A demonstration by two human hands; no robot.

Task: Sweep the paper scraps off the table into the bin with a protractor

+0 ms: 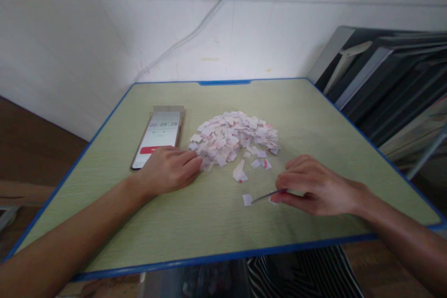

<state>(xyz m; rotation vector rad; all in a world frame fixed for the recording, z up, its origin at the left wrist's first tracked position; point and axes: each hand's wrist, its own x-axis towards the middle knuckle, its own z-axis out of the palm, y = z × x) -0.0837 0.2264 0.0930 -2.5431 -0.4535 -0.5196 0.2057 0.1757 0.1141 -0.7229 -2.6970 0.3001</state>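
My right hand (pixel 310 187) pinches a slim dark pair of tweezers (pixel 268 194) between thumb and fingers. Their tip meets the edge of a small white paper piece (pixel 247 199) lying on the table. Another paper scrap is partly hidden by my right fingertips. My left hand (pixel 171 169) rests palm down with its fingers curled, at the left front edge of a heap of paper scraps (pixel 237 135); its fingertips are mostly hidden. Between the hands lie several loose scraps, among them a small overlapping cluster (pixel 240 173) and one piece with a red mark (pixel 266 164).
A phone (pixel 160 135) showing a running timer lies behind my left hand. The pale table (pixel 146 233) has a blue rim. A white wall (pixel 223 37) with a cable stands behind it. Dark flat panels or folders (pixel 384 70) lean at the right.
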